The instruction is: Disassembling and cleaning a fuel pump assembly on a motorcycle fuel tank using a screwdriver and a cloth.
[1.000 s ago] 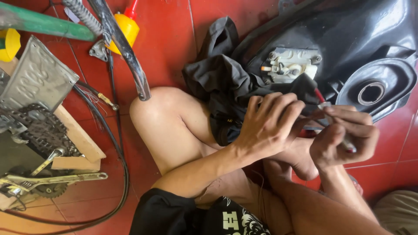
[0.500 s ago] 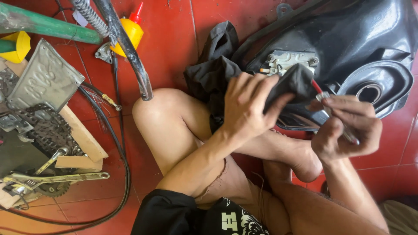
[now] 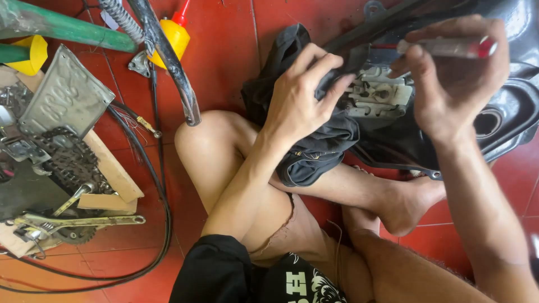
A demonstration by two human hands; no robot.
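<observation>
I sit cross-legged on a red tiled floor. My left hand grips a dark grey cloth and presses it against a black motorcycle body part lying in front of me. Just right of its fingers sits a pale metal latch mechanism on that part. My right hand is closed around a screwdriver with a clear and red handle, held above the latch. The tool's tip is hidden behind my fingers.
At the left lie a metal plate, a drive chain, wooden boards, a wrench and black cables. A yellow oil bottle with a red spout and a black bar are at the top.
Both hands have risen toward the latch on the black part. My left hand pushed the cloth up against it, and my right hand lifted the screwdriver higher.
</observation>
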